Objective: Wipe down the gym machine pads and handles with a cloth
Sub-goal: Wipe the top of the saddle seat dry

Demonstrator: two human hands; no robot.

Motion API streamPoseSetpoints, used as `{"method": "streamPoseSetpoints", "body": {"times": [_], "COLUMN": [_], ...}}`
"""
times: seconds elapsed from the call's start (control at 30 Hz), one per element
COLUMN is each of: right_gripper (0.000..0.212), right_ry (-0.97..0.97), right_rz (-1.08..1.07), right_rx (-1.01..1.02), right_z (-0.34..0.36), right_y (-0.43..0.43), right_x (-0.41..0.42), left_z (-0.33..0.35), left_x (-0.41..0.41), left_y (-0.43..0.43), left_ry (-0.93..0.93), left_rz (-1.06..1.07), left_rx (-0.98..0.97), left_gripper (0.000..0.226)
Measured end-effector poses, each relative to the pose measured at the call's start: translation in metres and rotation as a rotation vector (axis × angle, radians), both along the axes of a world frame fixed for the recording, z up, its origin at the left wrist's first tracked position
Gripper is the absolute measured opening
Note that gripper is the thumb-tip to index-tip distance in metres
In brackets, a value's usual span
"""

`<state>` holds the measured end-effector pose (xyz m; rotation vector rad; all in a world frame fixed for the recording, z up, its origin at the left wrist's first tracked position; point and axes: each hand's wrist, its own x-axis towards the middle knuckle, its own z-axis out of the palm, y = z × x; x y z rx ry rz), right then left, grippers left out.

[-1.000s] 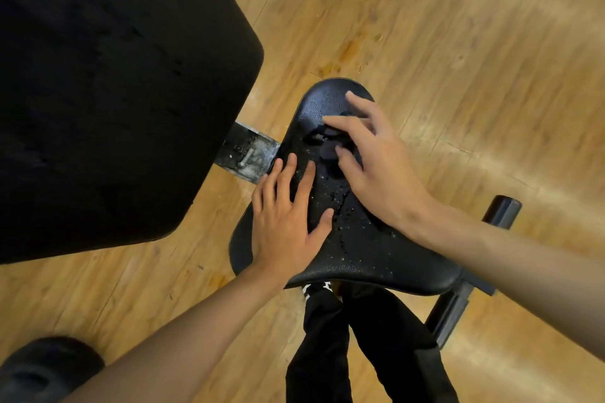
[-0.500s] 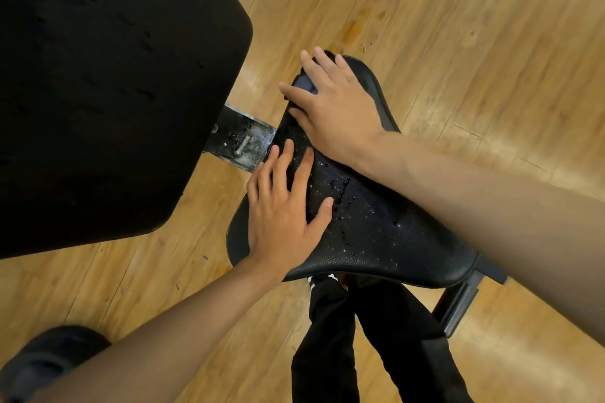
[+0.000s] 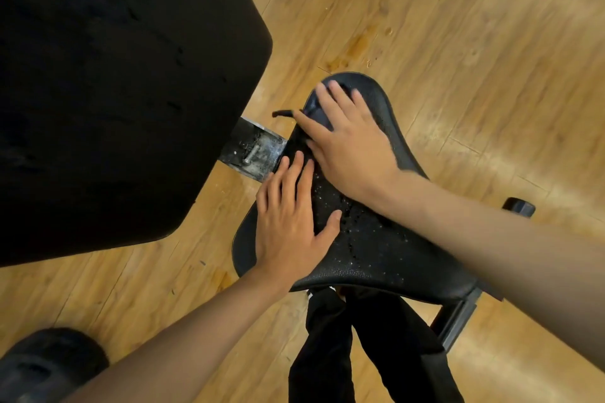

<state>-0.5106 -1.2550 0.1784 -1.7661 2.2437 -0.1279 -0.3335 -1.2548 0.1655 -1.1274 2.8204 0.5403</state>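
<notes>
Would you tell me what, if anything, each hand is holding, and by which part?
Nothing is gripped: the right hand presses a dark cloth onto the seat pad; the left hand lies flat.

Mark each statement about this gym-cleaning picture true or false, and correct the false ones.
1. The left hand lies flat on the seat pad. True.
2. The floor is grey carpet. False: it is wooden boards.
3. Droplets speckle the seat pad. True.
4. The right hand hangs clear above the pad. False: it presses a dark cloth onto the pad.
</notes>
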Motion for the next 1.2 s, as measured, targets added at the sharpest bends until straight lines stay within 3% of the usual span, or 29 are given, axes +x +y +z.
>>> {"method": "streamPoseSetpoints", "body": {"times": [0.13,0.37,0.53,0.67,0.87,0.93,1.1,1.2], "right_gripper": [0.045,0.054,0.051,0.055,0.064,0.064,0.056,0.063], "right_ry": [0.009,-0.026,-0.001,0.010,-0.065,-0.064,-0.198,-0.229], "right_rz": [0.011,-0.123,-0.126,-0.145,-0.220,-0.225,-0.407,-0.454], "right_rx": [0.031,0.103,-0.006,0.047,0.107,0.099,0.055,0.150], "right_z": [-0.002,0.058,0.020,0.008,0.061,0.065,0.038,0.033], "right_y": [-0.009,0.176,0.079,0.013,0.192,0.210,0.102,0.054], "right_x": [-0.002,0.008,-0.005,-0.021,0.020,0.021,-0.006,-0.018], "left_z": [0.000,0.001,0.002,0.002,0.004,0.004,0.008,0.008], "left_x": [-0.001,-0.001,-0.001,-0.003,-0.002,-0.002,-0.010,-0.015], "left_y": [0.001,0.003,0.002,0.003,0.001,0.001,0.006,0.012], "left_ry": [-0.002,0.038,0.043,0.039,0.076,0.078,0.103,0.066], "left_rz": [0.011,0.014,0.023,0.027,0.013,0.034,0.092,0.113], "left_rx": [-0.003,0.013,0.000,-0.004,0.041,0.052,0.091,0.061], "left_gripper": [0.081,0.082,0.080,0.079,0.078,0.078,0.083,0.086]}}
